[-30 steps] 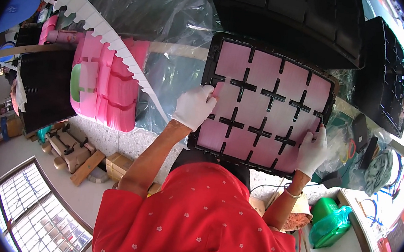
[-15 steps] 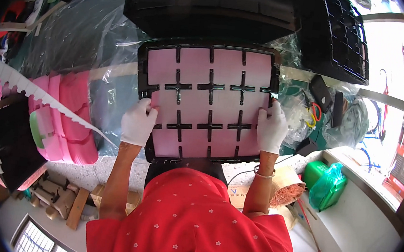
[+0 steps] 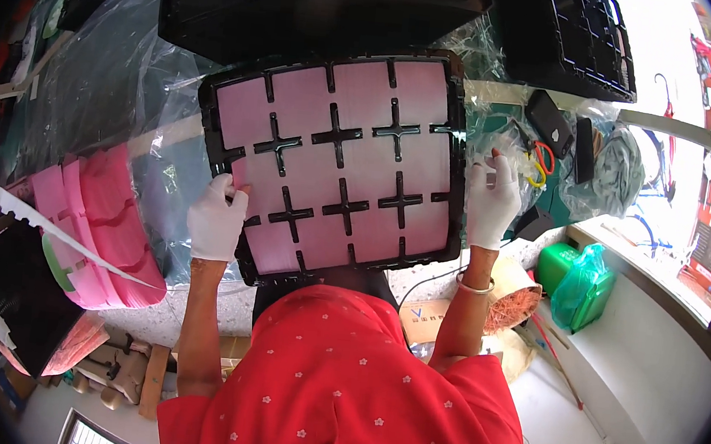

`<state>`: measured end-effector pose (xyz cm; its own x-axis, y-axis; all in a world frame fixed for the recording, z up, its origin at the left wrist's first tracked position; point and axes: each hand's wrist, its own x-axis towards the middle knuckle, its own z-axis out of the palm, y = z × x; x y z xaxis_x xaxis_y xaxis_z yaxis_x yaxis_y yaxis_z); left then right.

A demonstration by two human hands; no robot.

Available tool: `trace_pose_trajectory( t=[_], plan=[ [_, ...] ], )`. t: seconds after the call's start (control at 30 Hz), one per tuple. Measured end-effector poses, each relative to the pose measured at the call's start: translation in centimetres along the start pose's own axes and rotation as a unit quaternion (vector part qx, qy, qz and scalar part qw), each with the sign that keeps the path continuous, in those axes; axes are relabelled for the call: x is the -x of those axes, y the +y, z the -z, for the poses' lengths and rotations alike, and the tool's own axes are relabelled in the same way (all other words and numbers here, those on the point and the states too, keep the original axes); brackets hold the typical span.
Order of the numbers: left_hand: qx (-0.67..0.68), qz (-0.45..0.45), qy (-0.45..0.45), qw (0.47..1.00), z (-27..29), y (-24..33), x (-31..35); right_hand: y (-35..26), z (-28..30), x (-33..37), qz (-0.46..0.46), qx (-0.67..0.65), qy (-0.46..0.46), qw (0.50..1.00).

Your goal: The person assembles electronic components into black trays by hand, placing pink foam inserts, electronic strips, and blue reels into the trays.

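Note:
A black plastic tray point(image 3: 208, 126) with cross-shaped dividers lies in front of me, turned slightly askew. Pink sheeting point(image 3: 331, 78) shows flat between the crosses. My left hand point(image 3: 217, 219), in a white glove with bare fingertips, pinches the tray's left rim. The same kind of glove covers my right hand point(image 3: 494, 205), which is just off the tray's right rim. Its fingers are bent but apart, with nothing seen between them.
Black crates point(image 3: 324, 13) stand beyond the tray, with another crate point(image 3: 595, 40) at far right. Pink folded sheets point(image 3: 121, 216) lie left, beside clear plastic film point(image 3: 164, 161). Orange-and-yellow-handled scissors point(image 3: 541, 161) and a dark phone point(image 3: 548, 121) lie right. A green container point(image 3: 556, 267) sits lower right.
The tray has shifted left and tilted, its right side now farther away. My right hand has come off its right rim, while my left hand has moved left with the tray.

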<state>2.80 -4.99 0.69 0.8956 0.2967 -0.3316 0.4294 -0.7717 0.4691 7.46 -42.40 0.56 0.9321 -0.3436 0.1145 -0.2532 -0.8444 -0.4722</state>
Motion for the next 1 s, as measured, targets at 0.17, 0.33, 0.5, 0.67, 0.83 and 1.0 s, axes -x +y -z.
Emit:
trace_pose_trajectory(
  t=[0.17,0.33,0.5,0.67,0.83,1.0],
  plan=[
    [0.003,-0.004,-0.004,1.0,0.1,-0.1,-0.2,1.3,1.2,0.1,-0.003,-0.036,-0.009,0.999],
    [0.003,-0.015,0.013,1.0,-0.1,-0.4,-0.3,1.9,1.6,0.9,-0.013,-0.122,-0.048,0.991],
    [0.002,-0.009,0.01,1.0,-0.3,-0.6,-0.4,2.1,2.0,1.5,0.008,-0.118,-0.048,0.992],
    [-0.008,0.0,0.025,1.0,0.1,0.1,-0.3,2.1,2.4,1.7,0.14,0.012,0.016,0.99],
    [-0.002,-0.005,0.009,1.0,0.0,0.5,-0.2,0.6,1.7,4.0,0.238,0.08,-0.025,0.968],
    [-0.018,-0.013,0.018,1.0,0.3,0.5,0.0,0.1,1.1,5.2,0.231,0.108,-0.071,0.964]
  ],
)
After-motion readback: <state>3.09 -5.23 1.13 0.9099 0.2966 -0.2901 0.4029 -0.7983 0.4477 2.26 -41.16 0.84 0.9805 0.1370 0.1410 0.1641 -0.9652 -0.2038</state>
